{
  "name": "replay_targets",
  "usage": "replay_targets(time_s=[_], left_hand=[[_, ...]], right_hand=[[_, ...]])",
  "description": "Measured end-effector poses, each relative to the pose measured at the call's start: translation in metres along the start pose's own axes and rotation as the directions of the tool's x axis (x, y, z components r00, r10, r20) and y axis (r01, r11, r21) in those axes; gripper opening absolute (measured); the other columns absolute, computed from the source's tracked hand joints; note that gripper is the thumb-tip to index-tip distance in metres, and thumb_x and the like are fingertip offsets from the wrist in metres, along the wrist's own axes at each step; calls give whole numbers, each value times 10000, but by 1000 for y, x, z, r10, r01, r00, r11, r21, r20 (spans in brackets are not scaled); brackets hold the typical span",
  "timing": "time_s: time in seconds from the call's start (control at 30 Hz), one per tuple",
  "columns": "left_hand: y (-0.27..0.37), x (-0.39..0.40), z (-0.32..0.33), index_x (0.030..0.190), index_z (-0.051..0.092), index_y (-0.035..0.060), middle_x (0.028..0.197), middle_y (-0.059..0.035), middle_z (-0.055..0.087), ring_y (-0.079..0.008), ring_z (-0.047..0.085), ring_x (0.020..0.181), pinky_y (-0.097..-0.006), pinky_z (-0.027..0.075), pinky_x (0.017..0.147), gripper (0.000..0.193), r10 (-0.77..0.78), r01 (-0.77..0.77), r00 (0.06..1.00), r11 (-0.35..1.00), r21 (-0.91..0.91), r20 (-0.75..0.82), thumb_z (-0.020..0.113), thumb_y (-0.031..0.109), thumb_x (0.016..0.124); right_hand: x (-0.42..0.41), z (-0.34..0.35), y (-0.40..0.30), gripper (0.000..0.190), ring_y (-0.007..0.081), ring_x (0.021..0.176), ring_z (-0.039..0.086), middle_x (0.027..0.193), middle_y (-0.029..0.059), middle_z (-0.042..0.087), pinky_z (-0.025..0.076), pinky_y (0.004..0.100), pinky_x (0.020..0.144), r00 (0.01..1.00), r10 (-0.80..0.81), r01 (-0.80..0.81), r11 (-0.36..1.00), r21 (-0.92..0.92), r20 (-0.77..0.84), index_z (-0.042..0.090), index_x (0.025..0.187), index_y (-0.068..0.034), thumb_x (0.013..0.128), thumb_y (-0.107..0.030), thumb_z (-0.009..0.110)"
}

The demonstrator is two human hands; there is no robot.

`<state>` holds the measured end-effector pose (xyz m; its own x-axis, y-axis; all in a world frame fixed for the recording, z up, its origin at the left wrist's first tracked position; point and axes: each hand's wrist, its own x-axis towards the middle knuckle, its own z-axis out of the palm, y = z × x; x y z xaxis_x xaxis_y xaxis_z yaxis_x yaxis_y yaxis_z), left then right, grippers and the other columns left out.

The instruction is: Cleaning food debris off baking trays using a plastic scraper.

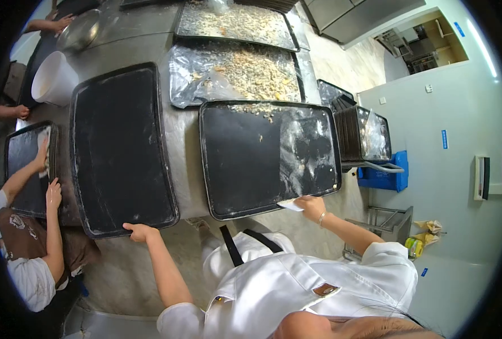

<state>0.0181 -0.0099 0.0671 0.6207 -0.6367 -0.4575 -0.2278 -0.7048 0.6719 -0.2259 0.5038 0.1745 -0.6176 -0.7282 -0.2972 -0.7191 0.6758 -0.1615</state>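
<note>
At the near edge of a bare black baking tray [117, 148], my left hand [141, 233] grips the rim, thumb on top. My right hand [312, 208] holds a white scraper [291, 205] against the near rim of a second black baking tray [240, 152]. White powdery residue covers that tray's right part, while its left part is dark and bare. Pale crumbs or flakes [266, 111] lie along its far edge. Behind it, another tray [172, 95] bears loose pale bits [263, 74] and crumpled clear plastic film [196, 84].
A further tray of pale bits [234, 21] lies beyond. At left, a co-worker's hand [42, 154] presses a cloth on another tray [22, 169]. A white bucket [54, 80] and metal bowl [79, 31] stand farther back. Stacked trays [350, 131] and a blue bin [382, 176] are at right.
</note>
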Motion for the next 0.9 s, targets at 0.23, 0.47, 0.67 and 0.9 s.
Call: replay_targets(time_s=[0.23,0.47,0.67,0.9], left_hand=[[-2,-2,16,1170,466,-209,1226,-323,527,-413,585,1067,-428,533,910,779,3,-5,999,999,33,51,477,533,937],[-12,10,13,1145,513,-215,1178,-273,595,-375,618,1025,-397,545,896,754,-11,16,997,997,-77,71,508,509,933],[-4,4,1,1149,502,-230,1208,-296,568,-397,604,1043,-417,530,901,824,-36,35,999,998,45,19,496,561,918],[-2,-6,9,1291,378,-205,1324,-332,448,-419,487,1203,-479,429,1003,925,30,-38,997,992,120,66,425,637,911]], right_hand=[[233,-73,113,225,312,805,678,893,135,698,529,423,713,949,279,-307,922,-235,-147,739,930,-167,788,-126,569],[154,-52,108,159,341,799,659,815,170,674,524,449,749,947,315,-322,934,-153,-70,697,862,-110,764,-94,573],[-3,-12,82,339,255,836,682,932,50,693,525,408,747,895,445,-445,888,-117,-28,725,983,-193,684,-51,654],[203,-85,249,152,333,786,680,827,160,697,535,460,707,829,501,-548,817,-181,-249,709,753,-55,754,-151,590]])
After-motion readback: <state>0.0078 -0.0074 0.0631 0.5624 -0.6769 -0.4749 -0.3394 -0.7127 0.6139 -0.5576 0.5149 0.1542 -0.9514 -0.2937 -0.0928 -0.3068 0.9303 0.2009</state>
